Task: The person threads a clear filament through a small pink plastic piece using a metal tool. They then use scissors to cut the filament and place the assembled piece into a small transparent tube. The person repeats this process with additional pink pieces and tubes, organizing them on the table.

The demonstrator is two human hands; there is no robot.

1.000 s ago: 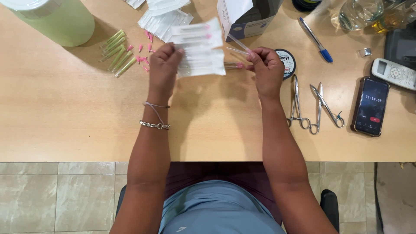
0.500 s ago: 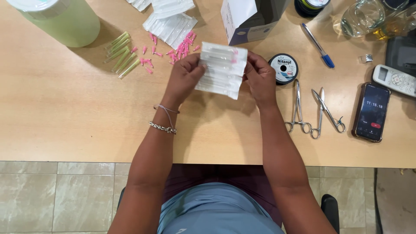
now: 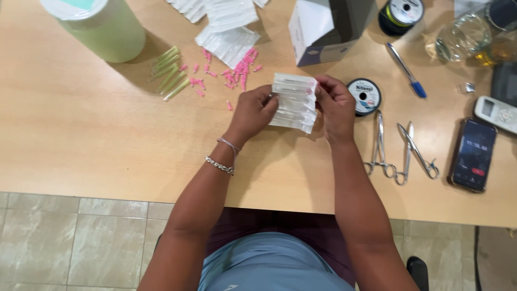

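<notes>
1. The left hand [image 3: 252, 110] grips the left edge of a white strip of blister packs [image 3: 294, 102], fingers curled round it, above the wooden table [image 3: 81, 134]
2. The right hand [image 3: 335, 105] pinches the strip's right edge, so the strip sits clamped between both hands, just above the tabletop near the middle
3. A silver chain bracelet [image 3: 219, 165] and a thin band circle the left wrist
4. Just right of the right hand lies a small round spool [image 3: 364, 96], and beyond it two pairs of steel surgical scissors or forceps [image 3: 380, 145] lie side by side
5. A black smartphone [image 3: 474, 155] with a lit screen rests near the right edge, a white remote [image 3: 496, 114] above it
6. Behind the hands: scattered pink caps [image 3: 239, 73], green tubes [image 3: 169, 73], more white packs [image 3: 226, 43], an open cardboard box [image 3: 328, 29] and a blue pen [image 3: 406, 70]
7. A pale green container [image 3: 99, 27] stands at the far left, well apart from the hands
</notes>
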